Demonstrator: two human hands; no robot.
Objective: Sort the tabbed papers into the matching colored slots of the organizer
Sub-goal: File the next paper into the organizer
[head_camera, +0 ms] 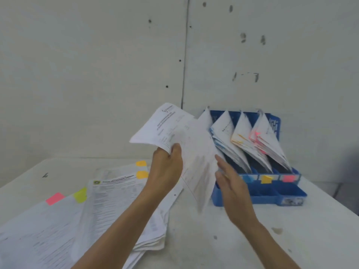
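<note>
Loose papers point(81, 220) left on surface point(213, 239); organizer point(272, 193) right, by the wall point(97, 74), papers standing in its slots.

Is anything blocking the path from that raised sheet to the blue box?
Nothing on the table does. The sheet, gripped by the left hand, hangs just before the organizer; only the open right hand lies between them, and filed papers lean in the slots.

Tabbed papers point(58, 230) beside blue organizer point(272, 199)
</note>
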